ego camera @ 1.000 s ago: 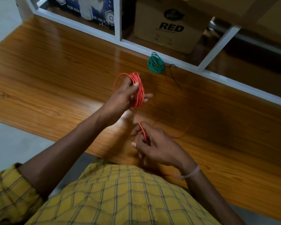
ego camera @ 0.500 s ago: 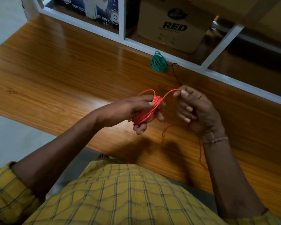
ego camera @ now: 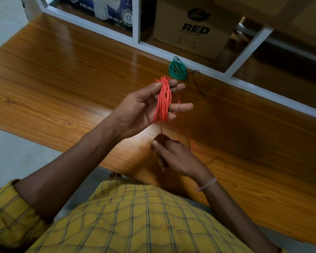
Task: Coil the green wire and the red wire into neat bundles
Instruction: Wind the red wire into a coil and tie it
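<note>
Left hand (ego camera: 140,106): raised at centre frame, fingers spread, palm side-on; red wire (ego camera: 163,99) wound as a tall loop round the fingers, thumb pressed on the top turns.
Red coil state: many turns, slightly splayed at the top, strands not fully parallel.
Risk at coil: slip of turns off the fingertips toward 3 o'clock if the spread relaxes; cause, only the thumb pinning the stack.
Right hand (ego camera: 173,156): low, at 6 o'clock from the coil, fingers curled narrow round the free strand; exact pinch blurred, not readable.
Strand between hands: single line dropping from coil base to right hand, fairly taut.
Risk on strand: overpull dragging the loops tight on the fingers, or slack giving a loose outer turn; cause, uneven feed tension.
Loose tail (ego camera: 192,145): thin red run at 4 o'clock from the coil, trailing down toward the wooden bench (ego camera: 62,79); faint and blurred.
Risk on tail: kink or snag against the bench edge, tangle on the next wrap.
Green wire (ego camera: 177,70): bundled already, lying on the bench at 1 o'clock from the coil, by the white shelf frame (ego camera: 204,69); well apart from both hands.
Black cord (ego camera: 197,81): just beside the green bundle at 3 o'clock; possible catch if the red tail swings that way.
</note>
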Action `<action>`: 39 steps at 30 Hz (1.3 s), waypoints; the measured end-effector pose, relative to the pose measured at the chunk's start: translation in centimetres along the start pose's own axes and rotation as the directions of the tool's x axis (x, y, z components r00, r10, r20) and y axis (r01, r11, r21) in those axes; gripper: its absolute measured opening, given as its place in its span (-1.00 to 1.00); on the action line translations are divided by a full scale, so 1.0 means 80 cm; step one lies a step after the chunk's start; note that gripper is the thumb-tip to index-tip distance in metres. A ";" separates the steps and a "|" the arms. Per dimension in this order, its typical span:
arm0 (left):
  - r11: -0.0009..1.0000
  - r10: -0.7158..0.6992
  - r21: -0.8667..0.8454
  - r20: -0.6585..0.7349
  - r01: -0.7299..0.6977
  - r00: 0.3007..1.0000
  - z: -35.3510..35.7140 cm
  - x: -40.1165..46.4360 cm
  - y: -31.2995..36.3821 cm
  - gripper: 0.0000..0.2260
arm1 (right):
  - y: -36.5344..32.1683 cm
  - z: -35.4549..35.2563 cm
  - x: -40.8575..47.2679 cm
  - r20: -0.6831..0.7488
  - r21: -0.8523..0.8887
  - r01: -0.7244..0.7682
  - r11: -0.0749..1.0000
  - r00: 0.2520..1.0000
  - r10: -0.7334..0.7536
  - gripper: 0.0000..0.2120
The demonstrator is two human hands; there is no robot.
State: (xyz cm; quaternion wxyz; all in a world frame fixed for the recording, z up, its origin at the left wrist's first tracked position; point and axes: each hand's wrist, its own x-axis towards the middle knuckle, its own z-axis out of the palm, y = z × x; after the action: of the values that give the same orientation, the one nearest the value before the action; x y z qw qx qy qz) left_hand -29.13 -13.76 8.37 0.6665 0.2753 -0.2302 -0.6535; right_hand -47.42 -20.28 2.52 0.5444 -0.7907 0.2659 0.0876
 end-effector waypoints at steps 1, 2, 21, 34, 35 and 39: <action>0.998 0.029 0.059 -0.090 -0.023 0.995 -0.004 0.005 -0.005 -0.55 | -0.003 0.004 -0.005 0.038 -0.131 0.057 0.990 0.998 -0.052 -0.79; 0.984 0.070 0.176 -0.178 -0.039 0.981 -0.008 0.008 -0.009 -0.56 | -0.008 0.006 -0.012 0.080 -0.206 0.112 0.972 0.992 -0.097 -0.82; 0.856 -0.251 0.498 0.165 0.139 0.954 -0.011 -0.030 0.001 -0.57 | -0.031 -0.153 0.009 -0.393 0.470 0.310 0.827 0.912 -0.118 -0.86; 0.977 0.083 0.209 -0.158 -0.049 0.984 -0.002 0.002 -0.008 -0.58 | -0.022 -0.009 0.003 0.089 0.186 -0.041 0.982 0.996 0.024 -0.69; 0.962 0.118 0.270 -0.234 -0.052 0.965 -0.006 0.006 -0.013 -0.60 | -0.022 -0.008 -0.002 0.146 0.130 -0.022 0.991 0.989 0.003 -0.73; 0.817 0.164 0.573 -0.329 0.059 0.930 -0.018 0.013 -0.026 -0.66 | -0.048 -0.026 -0.027 0.207 0.041 0.031 0.999 0.977 -0.039 -0.90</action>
State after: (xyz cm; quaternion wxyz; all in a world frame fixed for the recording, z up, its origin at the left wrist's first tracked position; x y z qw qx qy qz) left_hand -29.69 -14.70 5.82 0.6013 0.5726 -0.2962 -0.4722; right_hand -47.60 -20.40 7.38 0.5856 -0.7714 0.1950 0.1551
